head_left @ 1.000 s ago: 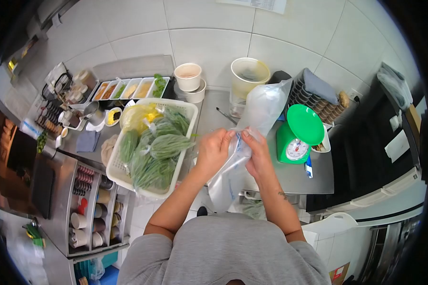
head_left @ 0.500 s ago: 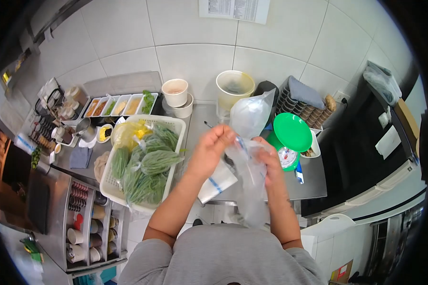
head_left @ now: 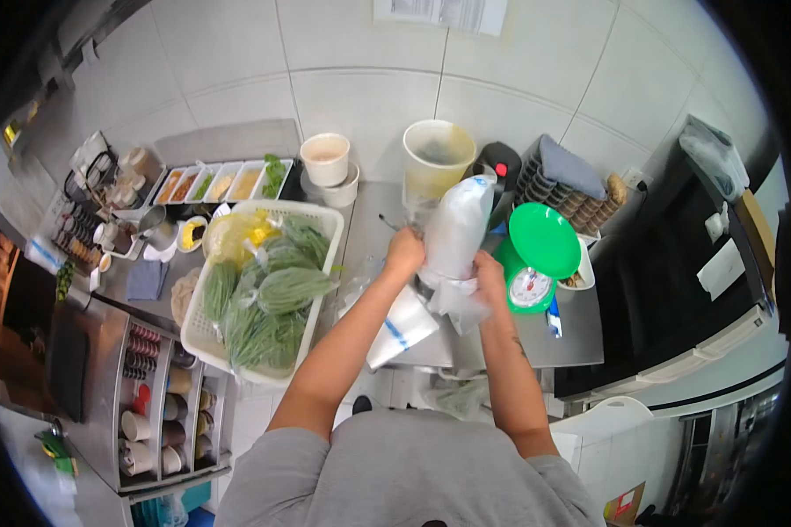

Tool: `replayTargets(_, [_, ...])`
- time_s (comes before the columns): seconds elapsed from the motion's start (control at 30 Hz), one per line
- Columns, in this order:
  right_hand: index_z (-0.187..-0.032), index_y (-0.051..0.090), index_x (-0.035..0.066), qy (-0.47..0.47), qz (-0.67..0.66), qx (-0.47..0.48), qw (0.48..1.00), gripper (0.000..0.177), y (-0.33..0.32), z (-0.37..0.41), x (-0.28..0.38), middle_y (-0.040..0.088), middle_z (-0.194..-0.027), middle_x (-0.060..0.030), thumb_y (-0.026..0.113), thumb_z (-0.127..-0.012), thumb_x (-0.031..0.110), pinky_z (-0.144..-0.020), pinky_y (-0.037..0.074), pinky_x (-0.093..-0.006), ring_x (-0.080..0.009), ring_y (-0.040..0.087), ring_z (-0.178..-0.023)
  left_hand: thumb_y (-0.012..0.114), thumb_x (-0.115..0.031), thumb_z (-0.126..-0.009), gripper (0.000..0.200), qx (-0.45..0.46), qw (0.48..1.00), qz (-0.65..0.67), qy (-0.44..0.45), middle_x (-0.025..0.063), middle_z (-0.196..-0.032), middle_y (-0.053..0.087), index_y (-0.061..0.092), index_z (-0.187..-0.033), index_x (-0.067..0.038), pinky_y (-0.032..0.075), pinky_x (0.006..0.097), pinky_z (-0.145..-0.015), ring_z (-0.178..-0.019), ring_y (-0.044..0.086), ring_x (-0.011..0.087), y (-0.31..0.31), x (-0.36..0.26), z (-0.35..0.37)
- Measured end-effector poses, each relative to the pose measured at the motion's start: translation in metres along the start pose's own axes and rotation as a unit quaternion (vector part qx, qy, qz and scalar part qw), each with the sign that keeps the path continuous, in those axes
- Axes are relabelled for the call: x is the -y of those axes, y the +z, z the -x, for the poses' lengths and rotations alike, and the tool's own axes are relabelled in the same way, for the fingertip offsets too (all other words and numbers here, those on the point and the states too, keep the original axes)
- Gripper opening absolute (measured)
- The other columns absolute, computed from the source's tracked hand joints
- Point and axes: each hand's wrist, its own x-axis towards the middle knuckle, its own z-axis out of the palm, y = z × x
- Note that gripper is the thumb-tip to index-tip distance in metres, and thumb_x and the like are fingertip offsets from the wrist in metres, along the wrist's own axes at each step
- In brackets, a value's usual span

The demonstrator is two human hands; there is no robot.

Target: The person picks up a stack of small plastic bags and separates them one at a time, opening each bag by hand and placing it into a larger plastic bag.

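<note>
A clear plastic bag (head_left: 457, 227) stands puffed up over the steel counter, its lower part crumpled. My left hand (head_left: 405, 253) is closed at the bag's left side, its fingertips partly hidden. On the other side my right hand (head_left: 489, 276) pinches the bag's lower right part. Under my left forearm lies a flat stack of white plastic bags with a blue band (head_left: 402, 329). Right of my right hand stands a green dial scale (head_left: 531, 288) with a round green pan (head_left: 545, 239).
A white basket (head_left: 329, 230) with bagged green beans (head_left: 297, 290) stands to the left. Behind are a large tub (head_left: 439, 145), stacked paper bowls (head_left: 325, 160) and a tray of small ingredient containers (head_left: 223, 186). A blue-and-white item (head_left: 555, 321) lies by the scale.
Both hands have moved lower and farther from my body. The bag, earlier hanging down between my hands toward my shirt, now stands upright and puffed out ahead of me.
</note>
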Motion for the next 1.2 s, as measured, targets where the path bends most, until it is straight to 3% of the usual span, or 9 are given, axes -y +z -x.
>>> replayTargets(0.07, [-0.09, 0.058, 0.002, -0.057, 0.104, -0.065, 0.991, 0.015, 0.0, 0.012, -0.013, 0.059, -0.078, -0.0055, 0.054, -0.085, 0.016, -0.06, 0.046, -0.0291, -0.0146, 0.054, -0.068, 0.052, -0.01, -0.078, 0.019, -0.009, 0.999, -0.001, -0.04, 0.0278, -0.079, 0.059, 0.058, -0.081, 0.007, 0.047, 0.0435, -0.072, -0.081, 0.057, 0.0427, 0.011, 0.019, 0.01])
replayTargets(0.17, [-0.093, 0.052, 0.004, -0.223, 0.204, -0.111, 0.947, 0.016, 0.002, 0.024, -0.027, 0.051, -0.077, -0.003, 0.048, -0.092, 0.019, -0.055, 0.04, -0.0233, -0.0081, 0.044, -0.059, 0.053, -0.009, -0.083, 0.016, -0.116, 0.987, 0.012, 0.112, 0.0262, -0.09, 0.056, 0.056, -0.088, 0.006, 0.045, 0.0425, -0.075, -0.091, 0.054, 0.0421, -0.002, 0.0, 0.03])
replayTargets(0.33, [-0.111, 0.044, 0.004, -0.199, -0.019, 0.114, 0.973, 0.029, 0.03, 0.123, 0.025, 0.046, -0.093, -0.0019, 0.038, -0.098, 0.03, -0.06, 0.039, -0.0198, -0.006, 0.044, -0.069, 0.061, -0.018, -0.085, 0.02, 0.216, 0.943, 0.175, 0.181, 0.0078, -0.093, 0.058, 0.055, -0.098, -0.003, 0.043, 0.0279, -0.068, -0.086, 0.056, 0.0173, -0.078, -0.053, 0.087])
replayTargets(0.43, [-0.115, 0.042, 0.003, -0.293, 0.082, 0.121, 0.945, 0.037, 0.041, 0.125, 0.043, 0.044, -0.095, -0.0024, 0.036, -0.098, 0.036, -0.064, 0.037, -0.0193, -0.0052, 0.041, -0.071, 0.063, -0.02, -0.085, 0.022, 0.317, 0.916, 0.184, 0.165, 0.0023, -0.092, 0.058, 0.056, -0.1, -0.005, 0.042, 0.0259, -0.066, -0.084, 0.055, 0.0116, -0.086, -0.056, 0.092])
replayTargets(0.73, [-0.113, 0.045, 0.003, -0.334, 0.151, 0.073, 0.927, 0.039, 0.043, 0.115, 0.038, 0.044, -0.1, -0.0033, 0.031, -0.099, 0.037, -0.078, 0.036, -0.0233, -0.0093, 0.042, -0.085, 0.066, -0.016, -0.081, 0.021, 0.232, 0.946, 0.174, 0.145, 0.004, -0.086, 0.057, 0.056, -0.096, -0.004, 0.043, 0.027, -0.064, -0.079, 0.055, 0.0141, -0.09, -0.067, 0.101])
replayTargets(0.83, [-0.11, 0.049, 0.003, -0.323, 0.097, 0.044, 0.94, 0.035, 0.048, 0.118, 0.036, 0.047, -0.094, -0.002, 0.034, -0.099, 0.034, -0.076, 0.037, -0.0232, -0.009, 0.043, -0.081, 0.062, -0.012, -0.082, 0.015, 0.157, 0.942, 0.123, 0.269, 0.0087, -0.082, 0.055, 0.055, -0.09, -0.002, 0.043, 0.0314, -0.064, -0.076, 0.056, 0.0225, -0.083, -0.066, 0.104])
replayTargets(1.03, [-0.11, 0.056, 0.004, -0.077, -0.034, 0.141, 0.986, 0.027, 0.043, 0.118, 0.035, 0.058, -0.087, -0.0015, 0.049, -0.093, 0.024, -0.076, 0.042, -0.025, -0.0102, 0.053, -0.081, 0.056, -0.006, -0.083, 0.008, -0.021, 0.936, -0.063, 0.347, 0.0153, -0.076, 0.051, 0.053, -0.08, 0.001, 0.04, 0.0375, -0.064, -0.073, 0.051, 0.0357, -0.082, -0.067, 0.101])
replayTargets(1.13, [-0.111, 0.056, 0.006, -0.066, -0.161, 0.201, 0.964, 0.027, 0.041, 0.12, 0.051, 0.061, -0.094, -0.006, 0.055, -0.089, 0.022, -0.084, 0.044, -0.0297, -0.0152, 0.056, -0.089, 0.055, -0.008, -0.086, 0.01, -0.043, 0.93, -0.036, 0.362, 0.0108, -0.074, 0.053, 0.053, -0.079, -0.001, 0.041, 0.0382, -0.065, -0.071, 0.054, 0.0296, -0.08, -0.067, 0.093])
replayTargets(1.2, [-0.109, 0.056, 0.006, -0.031, -0.285, 0.29, 0.913, 0.026, 0.029, 0.116, 0.062, 0.06, -0.096, -0.0069, 0.057, -0.088, 0.021, -0.087, 0.044, -0.0339, -0.018, 0.056, -0.092, 0.053, -0.01, -0.088, 0.012, 0.06, 0.948, 0.26, 0.172, 0.0068, -0.074, 0.054, 0.054, -0.079, -0.002, 0.041, 0.036, -0.063, -0.068, 0.054, 0.0229, -0.085, -0.072, 0.074])
